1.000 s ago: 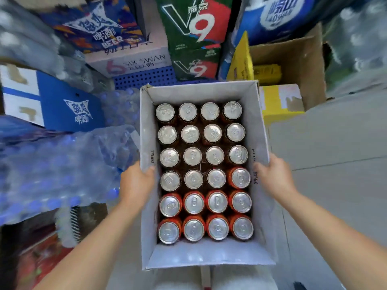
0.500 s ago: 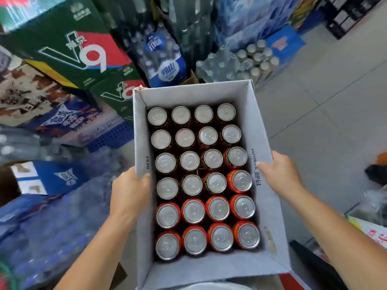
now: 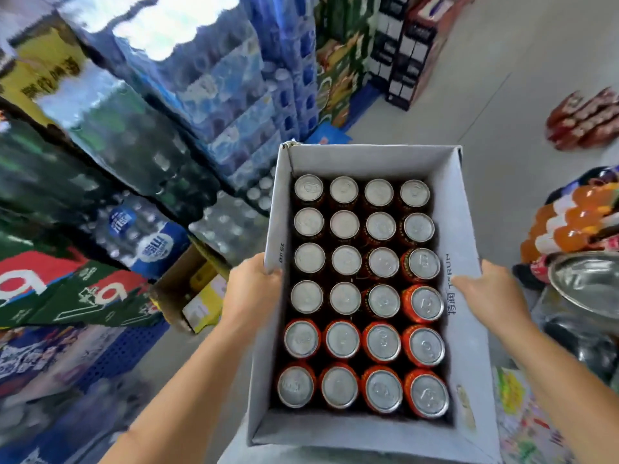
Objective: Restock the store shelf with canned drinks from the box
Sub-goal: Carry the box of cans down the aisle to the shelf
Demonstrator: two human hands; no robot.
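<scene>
Seen from the head camera, an open white cardboard box (image 3: 368,160) of silver-topped orange-red drink cans (image 3: 382,341) (four across, six deep) sits between both hands. The left hand (image 3: 249,289) grips its left wall and the right hand (image 3: 492,293) its right wall, with thumbs curled over the rims.

The cans (image 3: 346,261) stand in the box (image 3: 368,159), six rows of four. The left hand (image 3: 251,289) holds its left wall, the right hand (image 3: 489,293) its right wall. Stacked drink packs (image 3: 217,95) rise on the left and a metal basin (image 3: 586,283) lies on the right.
</scene>
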